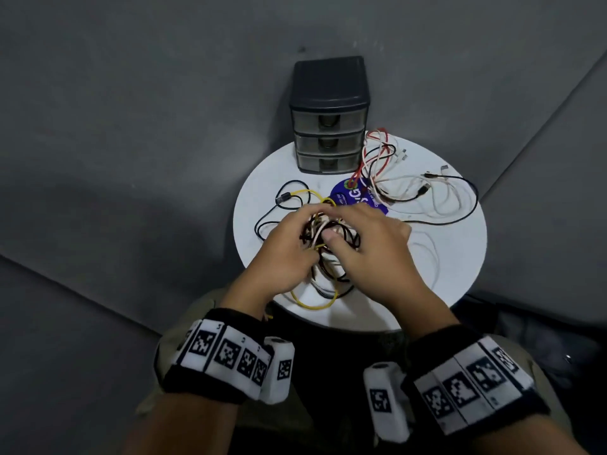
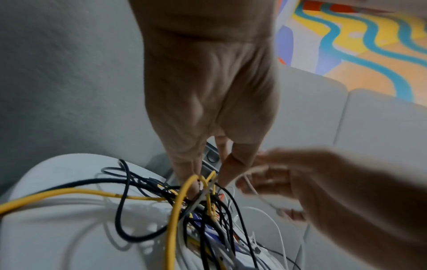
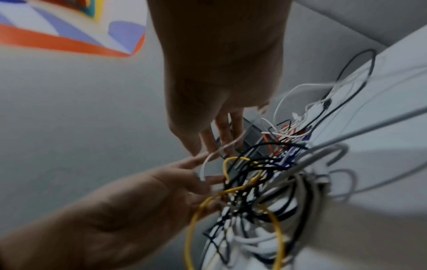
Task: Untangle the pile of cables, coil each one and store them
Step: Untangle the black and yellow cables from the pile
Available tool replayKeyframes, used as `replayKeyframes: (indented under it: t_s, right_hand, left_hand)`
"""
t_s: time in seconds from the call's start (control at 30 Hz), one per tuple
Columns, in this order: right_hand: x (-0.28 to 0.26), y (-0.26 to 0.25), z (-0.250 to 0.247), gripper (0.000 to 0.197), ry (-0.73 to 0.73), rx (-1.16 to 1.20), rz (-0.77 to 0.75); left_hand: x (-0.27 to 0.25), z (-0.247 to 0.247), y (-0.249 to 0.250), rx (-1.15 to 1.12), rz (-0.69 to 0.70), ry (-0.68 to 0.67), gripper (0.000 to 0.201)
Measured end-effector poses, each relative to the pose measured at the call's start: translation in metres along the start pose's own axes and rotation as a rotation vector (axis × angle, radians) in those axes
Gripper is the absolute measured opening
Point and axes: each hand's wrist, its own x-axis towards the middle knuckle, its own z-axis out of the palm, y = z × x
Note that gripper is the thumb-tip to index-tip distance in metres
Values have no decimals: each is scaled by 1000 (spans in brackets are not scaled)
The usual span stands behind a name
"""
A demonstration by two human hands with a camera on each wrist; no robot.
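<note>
At tabletop (image 1: 443, 257) centre, left hand (image 1: 289, 247) and right hand (image 1: 371, 244) both pinch strands of the cable tangle (image 1: 328, 238), lifting it to loosen knots; drawer unit (image 1: 328, 126) waits at 12 o'clock.

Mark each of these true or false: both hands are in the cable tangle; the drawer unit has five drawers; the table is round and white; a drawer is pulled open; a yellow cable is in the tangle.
1. Both the left hand and right hand are in the cable tangle. True.
2. The drawer unit has five drawers. False: three.
3. The table is round and white. True.
4. A drawer is pulled open. False: all sit flush.
5. A yellow cable is in the tangle. True.
</note>
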Motion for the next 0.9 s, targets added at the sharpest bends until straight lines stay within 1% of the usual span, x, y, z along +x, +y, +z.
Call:
replayKeyframes:
  t_s: [0.03, 0.13, 0.2, 0.23, 0.3, 0.37, 0.4, 0.47, 0.53, 0.6, 0.63, 0.7, 0.73, 0.77, 0.83, 0.87, 0.9]
  right_hand:
    - [1, 3, 1, 33, -37, -28, 17]
    - [4, 13, 0, 30, -96, 24, -23]
    - [8, 19, -2, 30, -196, 26, -37]
    - [11, 22, -4, 29, -270, 4, -32]
    - [13, 24, -7, 23, -442, -34, -10]
    - [12, 27, -11, 14, -542, -72, 12]
    - [11, 28, -12, 20, -550, -103, 16]
    - [11, 30, -9, 32, -519, -161, 12]
    - [12, 30, -2, 34, -481, -221, 2]
    - [15, 28, 6, 27, -488, -258, 3]
    - [18, 27, 7, 20, -522, -272, 7]
    - [25, 23, 2, 7, -612, -244, 8]
    - [31, 20, -3, 5, -613, -157, 12]
    - [37, 15, -9, 5, -562, -36, 12]
    - [51, 0, -20, 9, -344, 124, -16]
    - [59, -8, -23, 12, -246, 132, -32]
    - [66, -15, -23, 15, -184, 110, -42]
  left_hand:
    - [-1, -4, 3, -43, -39, 9, 68]
    - [4, -10, -3, -36, -178, 130, 60]
    - [10, -11, -10, -12, -249, 178, 51]
    - [13, -11, -12, 23, -262, 186, 47]
    - [18, -10, -17, 121, -275, 164, 44]
    - [24, -10, -17, 167, -306, 135, 47]
    - [27, -11, -18, 166, -323, 124, 47]
    - [32, -14, -16, 143, -328, 116, 43]
    - [36, -16, -16, 105, -313, 95, 41]
    - [38, -18, -14, 83, -314, 81, 40]
    - [39, -19, -13, 73, -308, 78, 39]
    - [40, -19, -10, 55, -294, 80, 45]
    - [39, -20, -9, 46, -276, 83, 48]
    - [39, -19, -8, 37, -255, 92, 49]
    - [37, -17, -7, 10, -215, 121, 44]
    - [35, -16, -5, -14, -209, 143, 37]
    - [32, -14, -2, -50, -199, 166, 30]
